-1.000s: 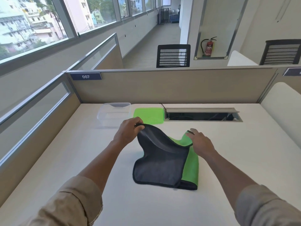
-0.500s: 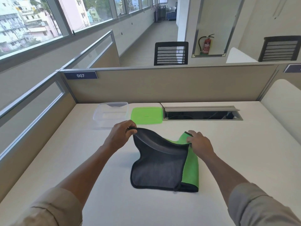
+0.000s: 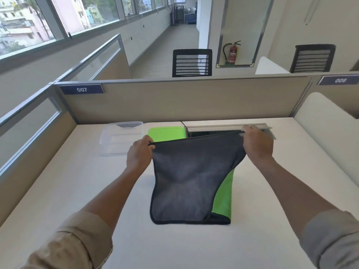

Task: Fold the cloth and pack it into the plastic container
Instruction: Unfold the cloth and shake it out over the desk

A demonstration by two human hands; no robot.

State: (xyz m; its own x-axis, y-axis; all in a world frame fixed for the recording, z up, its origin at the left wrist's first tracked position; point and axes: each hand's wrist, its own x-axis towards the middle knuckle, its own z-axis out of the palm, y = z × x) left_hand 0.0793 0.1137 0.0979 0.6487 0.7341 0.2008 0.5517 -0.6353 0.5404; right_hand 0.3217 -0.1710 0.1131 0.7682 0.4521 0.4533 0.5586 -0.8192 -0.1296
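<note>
The cloth [image 3: 190,177] looks light and limp, sagging between grips. The left hand [image 3: 138,155] and right hand [image 3: 256,145] pinch its far corners, the sensible holds.

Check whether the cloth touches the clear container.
Apart. The head view shows bare desk between the cloth and the clear container; the left hand sits between them.

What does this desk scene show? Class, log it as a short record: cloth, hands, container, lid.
cloth: grey and green, far edge lifted, near edge on the desk
left hand: pinching the cloth's far left corner
right hand: pinching the far right corner
container: clear, open, nothing in it, far left on the desk
lid: green, flat, right of the container
</note>
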